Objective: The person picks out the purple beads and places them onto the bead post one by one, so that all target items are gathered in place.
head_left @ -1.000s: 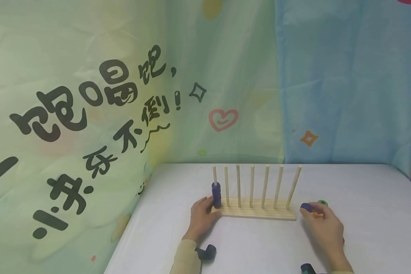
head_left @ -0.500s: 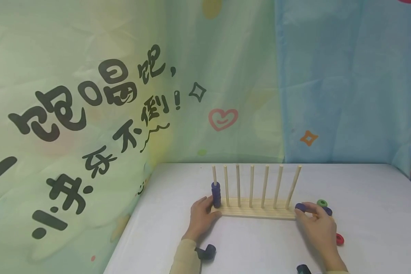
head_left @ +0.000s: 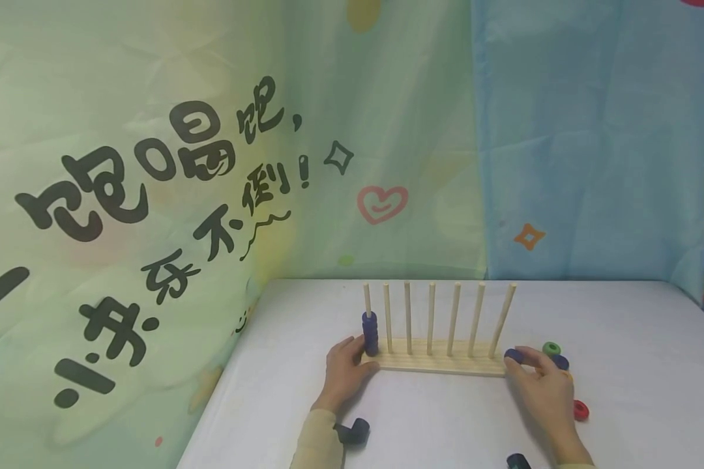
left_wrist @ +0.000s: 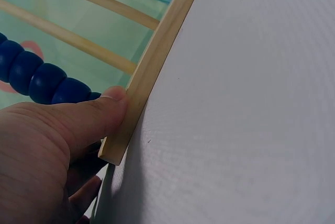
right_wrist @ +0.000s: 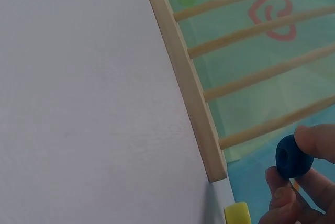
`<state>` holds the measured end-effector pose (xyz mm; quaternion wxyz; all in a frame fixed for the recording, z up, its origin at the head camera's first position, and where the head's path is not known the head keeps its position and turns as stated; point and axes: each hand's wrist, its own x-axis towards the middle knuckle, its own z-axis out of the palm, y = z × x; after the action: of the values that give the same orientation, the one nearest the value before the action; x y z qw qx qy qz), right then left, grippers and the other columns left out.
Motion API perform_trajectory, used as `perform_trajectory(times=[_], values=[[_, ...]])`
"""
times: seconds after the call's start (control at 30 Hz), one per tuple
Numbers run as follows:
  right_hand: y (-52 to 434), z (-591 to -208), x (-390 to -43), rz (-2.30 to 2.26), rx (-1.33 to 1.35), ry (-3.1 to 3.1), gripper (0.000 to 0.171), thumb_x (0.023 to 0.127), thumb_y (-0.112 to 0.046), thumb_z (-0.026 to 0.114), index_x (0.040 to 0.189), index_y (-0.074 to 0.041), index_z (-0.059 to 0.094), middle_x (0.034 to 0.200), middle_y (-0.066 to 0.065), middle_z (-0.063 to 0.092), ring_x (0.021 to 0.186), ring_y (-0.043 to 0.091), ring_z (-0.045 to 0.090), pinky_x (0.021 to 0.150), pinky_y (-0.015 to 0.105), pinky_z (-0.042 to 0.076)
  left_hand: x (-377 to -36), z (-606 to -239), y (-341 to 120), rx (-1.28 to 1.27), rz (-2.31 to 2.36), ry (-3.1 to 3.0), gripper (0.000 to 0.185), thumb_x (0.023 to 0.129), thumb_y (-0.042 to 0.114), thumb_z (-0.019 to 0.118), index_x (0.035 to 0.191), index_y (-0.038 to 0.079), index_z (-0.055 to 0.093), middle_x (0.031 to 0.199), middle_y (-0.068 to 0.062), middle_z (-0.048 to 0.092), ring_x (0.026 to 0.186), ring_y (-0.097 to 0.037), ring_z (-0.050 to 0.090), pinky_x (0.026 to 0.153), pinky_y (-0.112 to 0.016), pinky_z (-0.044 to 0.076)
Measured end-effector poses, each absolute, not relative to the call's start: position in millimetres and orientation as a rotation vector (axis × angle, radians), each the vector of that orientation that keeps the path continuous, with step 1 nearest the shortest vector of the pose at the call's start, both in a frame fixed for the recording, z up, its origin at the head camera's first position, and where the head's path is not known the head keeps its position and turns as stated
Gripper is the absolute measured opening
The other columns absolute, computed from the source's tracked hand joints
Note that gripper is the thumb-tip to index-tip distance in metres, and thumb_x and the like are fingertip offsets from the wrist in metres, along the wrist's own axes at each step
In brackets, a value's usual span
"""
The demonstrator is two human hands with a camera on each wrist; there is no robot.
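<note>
A wooden peg rack (head_left: 440, 366) with several upright pegs stands on the table. Its leftmost peg carries a stack of blue beads (head_left: 370, 333); the other pegs are bare. My left hand (head_left: 344, 372) grips the left end of the base, and in the left wrist view the thumb (left_wrist: 107, 106) lies against its edge beside the stack. Just off the base's right end, my right hand (head_left: 544, 389) pinches a blue bead (right_wrist: 292, 157) between thumb and fingers. The bead's hole shows in the right wrist view, and it is apart from the nearest peg (right_wrist: 272, 123).
Loose beads lie right of the rack, around my right hand: a green bead (head_left: 551, 348), another blue bead (head_left: 560, 361), a red bead (head_left: 581, 410) and a yellow bead (right_wrist: 237, 213). A white cloth (head_left: 434, 423) covers the table, with printed curtains (head_left: 387, 143) behind.
My right hand has moved left with the blue bead, from beside the loose beads to the rack's right end, uncovering another blue bead and the red one. The left hand stays put.
</note>
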<state>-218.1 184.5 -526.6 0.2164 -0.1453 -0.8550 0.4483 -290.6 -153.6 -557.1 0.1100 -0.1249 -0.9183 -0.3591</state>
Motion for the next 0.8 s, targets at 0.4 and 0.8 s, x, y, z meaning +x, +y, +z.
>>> perform_trajectory(times=[0.4,0.8], values=[[177,-529,-217,1.206,-0.352,-2.410,0.036,0.080,-0.035,0.067,0.108,-0.013,0.063,0.100,0.013,0.066,0.053,0.003,0.053,0.051,0.021,0.038,-291,-560,-154,-0.367,-1.055,-2.692,0.059,0.073,0.034,0.072,0.127,0.019,0.053,0.122,0.000,0.058,0.118,-0.024,0.046,0.103,-0.047,0.026],[169,-531,-217,1.223,-0.314,-2.446,0.038,0.078,-0.032,0.070,0.110,-0.014,0.061,0.102,0.015,0.065,0.051,0.007,0.053,0.044,0.021,0.038,-291,-559,-154,-0.355,-1.051,-2.706,0.059,0.073,0.035,0.071,0.126,0.017,0.054,0.122,-0.002,0.058,0.119,-0.026,0.045,0.103,-0.048,0.026]])
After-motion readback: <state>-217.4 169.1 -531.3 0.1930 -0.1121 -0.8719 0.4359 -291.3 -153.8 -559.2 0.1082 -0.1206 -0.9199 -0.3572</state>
